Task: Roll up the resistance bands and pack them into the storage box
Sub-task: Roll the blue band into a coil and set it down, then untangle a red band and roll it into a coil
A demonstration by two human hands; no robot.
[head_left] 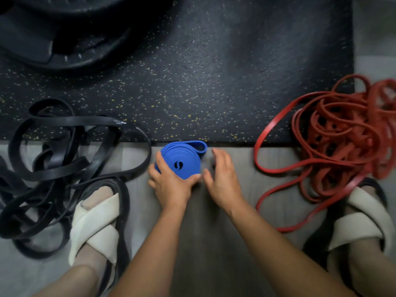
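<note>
— Between the two sandalled feet, on the grey floor (199,232), what's there?
— Blue band (182,161), wound into a flat coil. Loose end loops out at the top right, by the edge of the speckled mat (214,82).
— Left hand (169,185)?
— Grips the coil: fingers curled round its left side, thumb on the lower right edge.
— Right hand (222,179)?
— Just beside the coil, fingers spread and loosely bent, holding nothing. Can't tell if the thumb touches the coil.
— Other bands?
— Black bands (64,159) in a loose tangle at left, partly on the mat, overlapping the left sandal (96,221). Red bands (342,136) in a heap at right, touching the right sandal (364,221).
— Anything else?
— Dark round object (64,39) on the mat, top left, unclear.
</note>
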